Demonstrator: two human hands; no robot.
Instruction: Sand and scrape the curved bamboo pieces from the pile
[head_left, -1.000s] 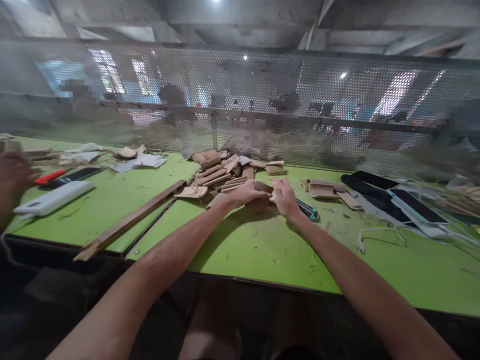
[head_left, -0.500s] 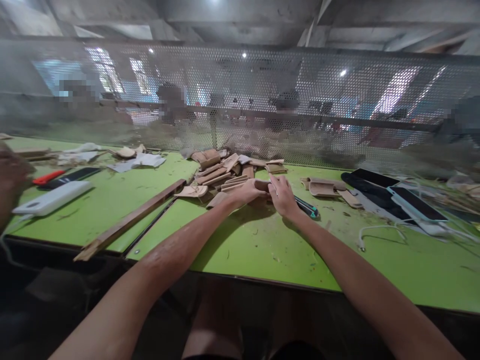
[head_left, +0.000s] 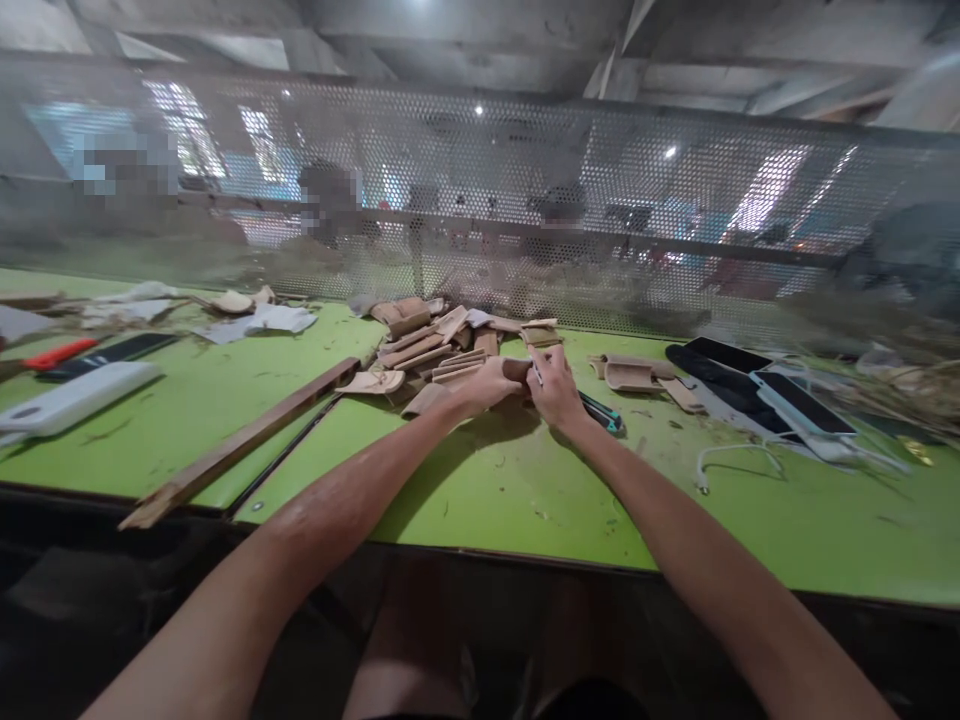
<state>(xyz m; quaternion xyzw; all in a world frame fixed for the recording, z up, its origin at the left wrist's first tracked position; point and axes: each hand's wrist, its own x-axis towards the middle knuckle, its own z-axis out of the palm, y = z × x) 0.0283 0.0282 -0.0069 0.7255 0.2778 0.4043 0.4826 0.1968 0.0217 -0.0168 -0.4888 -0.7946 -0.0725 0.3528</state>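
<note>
My left hand (head_left: 489, 386) is closed on a small brown curved piece (head_left: 516, 370) at the middle of the green table. My right hand (head_left: 556, 388) meets it from the right, fingers pinched round a thin, pale, pen-like item (head_left: 535, 371) held against the piece. Just behind my hands lies a heap of brown curved pieces (head_left: 431, 340). A black and teal cutter (head_left: 602, 413) rests on the table beside my right hand, partly hidden by it.
A long wooden strip (head_left: 247, 440) lies at the left, near a white device (head_left: 90, 398) and a red-handled item (head_left: 61, 353). More curved pieces (head_left: 630, 373) and phones (head_left: 806, 403) with cables are at the right. A perforated metal screen (head_left: 487, 220) stands behind.
The view has shifted slightly to the right. My right fingers have drawn together round the pale item, and the other person's hand at the far left has left the view.
</note>
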